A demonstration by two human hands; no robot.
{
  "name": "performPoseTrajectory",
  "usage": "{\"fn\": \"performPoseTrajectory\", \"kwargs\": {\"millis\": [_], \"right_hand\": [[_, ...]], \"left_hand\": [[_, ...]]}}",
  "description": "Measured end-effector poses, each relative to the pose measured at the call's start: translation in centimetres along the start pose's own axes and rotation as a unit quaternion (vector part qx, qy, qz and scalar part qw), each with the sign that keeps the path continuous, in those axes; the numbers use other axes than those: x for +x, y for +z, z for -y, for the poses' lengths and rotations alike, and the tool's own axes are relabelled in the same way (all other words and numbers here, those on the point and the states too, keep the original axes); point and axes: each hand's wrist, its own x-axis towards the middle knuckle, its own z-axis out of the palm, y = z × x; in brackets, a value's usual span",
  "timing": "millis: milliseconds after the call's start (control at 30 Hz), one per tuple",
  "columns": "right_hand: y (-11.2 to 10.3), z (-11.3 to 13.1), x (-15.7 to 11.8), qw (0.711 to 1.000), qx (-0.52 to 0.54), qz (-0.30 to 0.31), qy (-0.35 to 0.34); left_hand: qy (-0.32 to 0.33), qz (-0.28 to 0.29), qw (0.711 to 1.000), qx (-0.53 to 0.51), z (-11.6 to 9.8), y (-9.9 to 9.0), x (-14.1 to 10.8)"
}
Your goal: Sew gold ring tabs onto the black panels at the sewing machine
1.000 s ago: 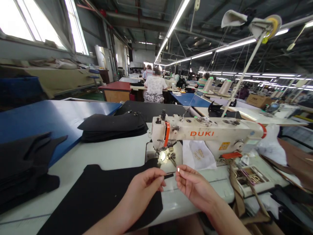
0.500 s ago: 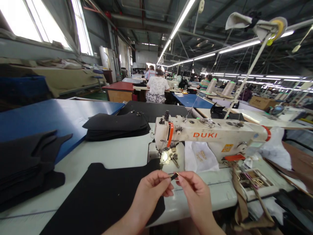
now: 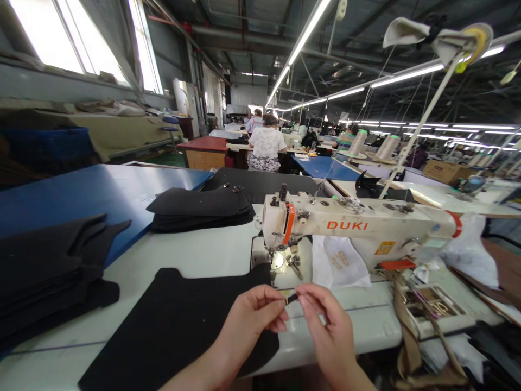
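Between my two hands is a small dark strip (image 3: 292,298) with a gold-coloured metal piece on it. The fingertips of my left hand (image 3: 254,317) pinch its left end near the metal, and those of my right hand (image 3: 328,320) pinch its right end. Both hands are above the table's front part, just before the needle area of a white sewing machine (image 3: 354,225). A large flat black panel (image 3: 171,315) lies on the table, partly behind my left hand and forearm.
Black pieces are stacked at the left (image 3: 49,271) and behind the panel (image 3: 199,209). A white cloth (image 3: 340,260) lies under the machine arm. To the right are a tray (image 3: 456,314) with scissors and a hanging tan strap (image 3: 408,336). A person (image 3: 266,144) sits ahead.
The dark strip now shows more between my fingertips, with the gold-coloured piece nearer my left fingers. The whole view has shifted slightly, so the machine appears further right.
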Motion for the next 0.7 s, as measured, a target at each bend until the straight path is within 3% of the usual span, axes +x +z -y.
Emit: {"fn": "performPoseTrajectory", "kwargs": {"millis": [167,300,433,533,700], "right_hand": [[0.1,0.6,0.8,0.974,0.117,0.104,0.163],[1.0,0.6,0.6,0.941,0.197,0.127,0.245],[2.2,0.5,0.2,0.931,0.231,0.099,0.264],[2.8,0.7,0.2,0.928,0.243,0.083,0.268],[3.0,0.9,0.3,0.908,0.265,0.119,0.302]], "left_hand": [[0.013,0.03,0.997,0.076,-0.6,-1.0,-0.3],[-0.029,0.025,0.999,0.015,0.0,-2.1,-0.8],[-0.098,0.029,0.992,-0.075,0.9,-2.8,-1.4],[-0.098,0.03,0.992,-0.077,1.0,-2.8,-1.3],[-0.103,0.047,0.991,-0.069,0.0,-3.0,-1.0]]}}
